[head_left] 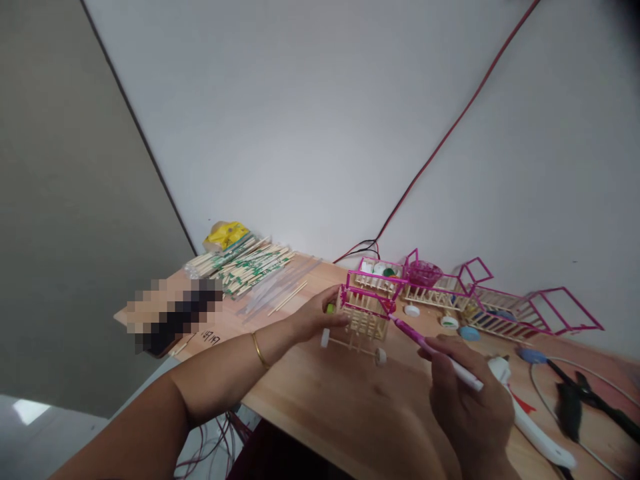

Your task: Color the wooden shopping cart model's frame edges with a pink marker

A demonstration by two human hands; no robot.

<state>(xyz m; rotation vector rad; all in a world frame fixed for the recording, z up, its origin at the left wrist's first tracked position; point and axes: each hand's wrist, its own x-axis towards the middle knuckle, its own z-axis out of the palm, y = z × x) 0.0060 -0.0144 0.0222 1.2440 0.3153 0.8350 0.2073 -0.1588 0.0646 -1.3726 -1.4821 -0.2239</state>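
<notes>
My left hand [323, 316] is closed around the left side of a small cart built from wooden sticks [363, 321], with pink-coloured upper bars and white bottle-cap wheels. The cart is raised at a tilt over the wooden table. In my right hand [467, 393] is a pink and white marker pen [440, 357], gripped like a pencil. Its tip meets the pink bar at the cart's right corner. Behind stand similar stick carts, among them one with a pink bowl-like thing [423, 274] on it and another with a pink handle frame [565, 310].
Bundles of wooden sticks [255, 267] and a yellow packet [227, 235] lie at the back left. A blurred-out dark object [175, 313] rests on the left edge. At right are a white glue gun [537, 427], pliers-like black handles [595, 400] and a cable. A wall bounds the table's back.
</notes>
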